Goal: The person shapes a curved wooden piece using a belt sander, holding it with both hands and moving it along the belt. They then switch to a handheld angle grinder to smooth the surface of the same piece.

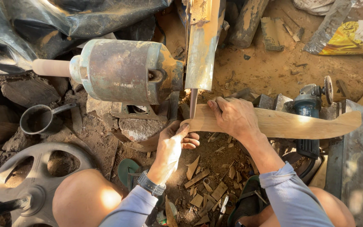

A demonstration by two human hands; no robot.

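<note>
While our left hand (171,145) pinches the near end of the curved wooden board (282,122) and our right hand (234,117) presses flat on top, we feed it steadily against the spinning disc (193,103) beside the motor (127,71).

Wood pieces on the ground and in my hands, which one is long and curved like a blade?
The long curved plank, held by both the left hand and right hand; the small wood chips lie short and loose on the dirt.
</note>
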